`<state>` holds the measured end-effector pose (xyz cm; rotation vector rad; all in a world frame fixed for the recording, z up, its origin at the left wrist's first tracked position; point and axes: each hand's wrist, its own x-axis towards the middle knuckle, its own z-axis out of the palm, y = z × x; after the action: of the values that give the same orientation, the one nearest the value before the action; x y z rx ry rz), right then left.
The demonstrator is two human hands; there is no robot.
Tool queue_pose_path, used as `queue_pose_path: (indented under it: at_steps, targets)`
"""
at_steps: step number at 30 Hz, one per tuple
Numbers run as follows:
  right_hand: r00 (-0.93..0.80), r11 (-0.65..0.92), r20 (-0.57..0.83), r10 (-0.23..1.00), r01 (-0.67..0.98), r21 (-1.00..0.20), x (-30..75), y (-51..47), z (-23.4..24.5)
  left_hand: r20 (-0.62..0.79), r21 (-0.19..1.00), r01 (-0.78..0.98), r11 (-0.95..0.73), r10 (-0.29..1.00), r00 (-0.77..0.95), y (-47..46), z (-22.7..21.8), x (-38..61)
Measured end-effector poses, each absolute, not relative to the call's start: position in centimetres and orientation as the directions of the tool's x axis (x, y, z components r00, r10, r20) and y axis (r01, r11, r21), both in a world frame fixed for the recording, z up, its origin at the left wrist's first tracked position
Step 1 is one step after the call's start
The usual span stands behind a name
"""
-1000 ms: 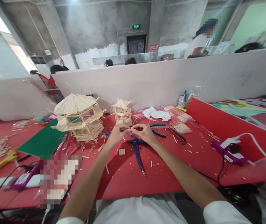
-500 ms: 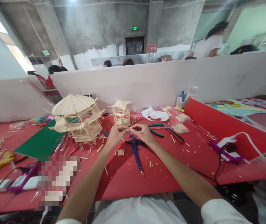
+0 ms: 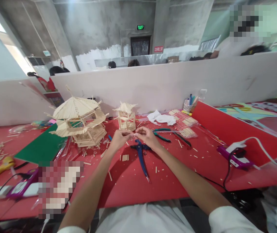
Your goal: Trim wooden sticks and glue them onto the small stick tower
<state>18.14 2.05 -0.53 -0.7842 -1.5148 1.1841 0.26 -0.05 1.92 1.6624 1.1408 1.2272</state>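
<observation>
Both of my hands meet above the red table, fingertips pinched together on a thin wooden stick that spans between them. My left hand grips its left end and my right hand its right end. Just behind them stands a small wooden-stick pavilion model. Below my right hand lies a blue-handled pair of pliers, and a short bundle of cut sticks rests near my left wrist.
A large stick pavilion stands on a green mat at left. Teal-handled pliers, packs of sticks, a crumpled tissue and a pen cup lie behind. Purple glue guns sit either side. A white partition backs the table.
My hands stay pinched together on the stick and have shifted slightly toward the small pavilion. A person beyond the partition has walked to the right.
</observation>
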Motion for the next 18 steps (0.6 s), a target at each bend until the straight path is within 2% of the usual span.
queue_pose_path:
  at_steps: [2,4,6,9,11,13,18]
  targets:
    - [-0.294,0.329,0.314,0.903,0.002,-0.944,18.4,2.2,-0.4,0.272,0.934,0.213,-0.287,0.957,0.098,0.2,1.9,-0.1]
    - [-0.328,0.402,0.325,0.887,0.204,-0.893,18.9,2.0,-0.1,0.264,0.940,0.211,-0.269,0.963,0.052,0.4,1.9,-0.7]
    - [-0.385,0.472,0.307,0.870,0.469,-0.746,19.4,1.3,0.3,0.272,0.939,0.215,-0.268,0.962,0.010,0.6,2.0,-1.4]
    - [-0.433,0.470,0.187,0.882,0.777,-0.419,19.9,-0.7,0.9,0.293,0.933,0.226,-0.279,0.956,-0.026,1.1,1.9,-2.5]
    - [-0.429,0.435,0.082,0.900,0.864,-0.254,19.8,-2.2,1.2,0.294,0.933,0.229,-0.278,0.955,-0.042,1.5,1.6,-3.2]
    - [-0.385,0.382,0.008,0.923,0.913,-0.143,19.5,-3.6,1.5,0.292,0.932,0.241,-0.271,0.955,-0.054,2.0,1.1,-3.8]
    - [-0.360,0.357,-0.098,0.928,0.933,-0.048,18.6,-5.4,2.4,0.316,0.912,0.296,-0.283,0.946,-0.071,2.8,0.3,-4.6]
